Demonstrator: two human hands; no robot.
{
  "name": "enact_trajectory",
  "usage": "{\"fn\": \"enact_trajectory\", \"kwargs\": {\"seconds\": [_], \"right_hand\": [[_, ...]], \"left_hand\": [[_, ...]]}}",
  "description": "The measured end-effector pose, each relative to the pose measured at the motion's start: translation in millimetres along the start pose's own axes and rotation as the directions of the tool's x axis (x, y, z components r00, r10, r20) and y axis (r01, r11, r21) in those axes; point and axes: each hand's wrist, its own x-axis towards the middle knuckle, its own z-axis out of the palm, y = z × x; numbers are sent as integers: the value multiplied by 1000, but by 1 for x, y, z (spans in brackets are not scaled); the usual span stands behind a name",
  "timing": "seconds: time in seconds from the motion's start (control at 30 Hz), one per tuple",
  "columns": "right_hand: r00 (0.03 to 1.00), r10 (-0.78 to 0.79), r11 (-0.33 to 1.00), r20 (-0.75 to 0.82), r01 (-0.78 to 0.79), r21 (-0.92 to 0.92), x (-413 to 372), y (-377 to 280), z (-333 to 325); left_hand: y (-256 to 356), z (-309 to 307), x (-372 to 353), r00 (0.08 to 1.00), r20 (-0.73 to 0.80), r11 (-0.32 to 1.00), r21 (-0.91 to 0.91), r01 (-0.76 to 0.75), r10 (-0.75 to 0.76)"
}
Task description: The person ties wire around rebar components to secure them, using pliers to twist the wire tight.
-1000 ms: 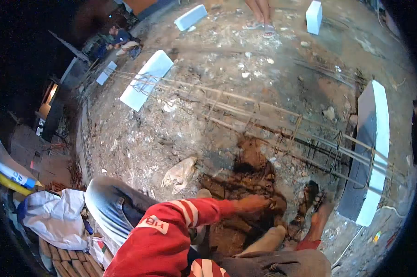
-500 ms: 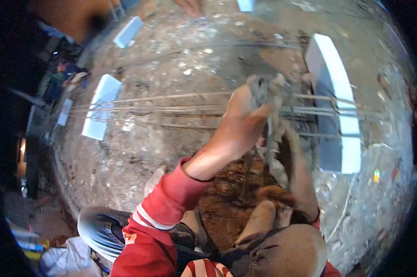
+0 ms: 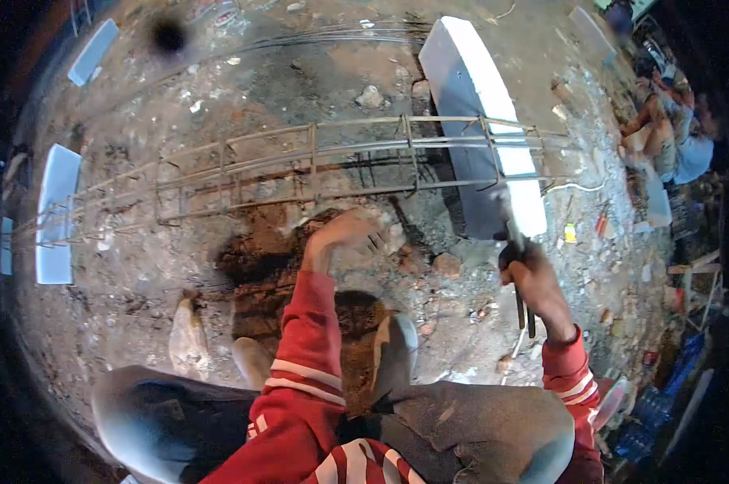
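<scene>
A long cage of steel bars with square ties (image 3: 314,161) runs across the view, resting over a white block (image 3: 481,129) on the right and another white block (image 3: 56,214) on the left. My left hand (image 3: 346,231) is just below the cage, near the middle, over the dirt, its fingers spread and a little blurred. On the right, my right hand (image 3: 535,282) is closed round dark-handled pliers (image 3: 522,302). The pliers' jaws point up toward the lower end of the right block.
At the upper right a person (image 3: 675,133) sits on the ground. Stones (image 3: 370,97) lie beyond the cage. A dug pit (image 3: 259,310) is between my legs and the cage. Blue plastic bottles (image 3: 651,415) lie at the lower right. Another white block (image 3: 94,52) is at the upper left.
My hands, together at the bars before, are now apart: the left lower and to the left, the right off to the right with the pliers. The view has shifted, showing a person at the right.
</scene>
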Motion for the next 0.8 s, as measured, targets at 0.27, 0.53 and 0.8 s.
{"fn": "enact_trajectory", "kwargs": {"seconds": [0.27,0.53,0.8], "right_hand": [[905,-313,780,288,418,-466,43,-20,6],[904,-238,466,356,428,-774,55,-58,19],[882,-261,380,393,468,-798,56,-59,35]], "left_hand": [[22,41,102,892,-281,153,-958,-241,-355],[4,50,171,821,-504,19,-855,-519,-269],[1,55,179,801,-530,74,-843,-533,-278]]}}
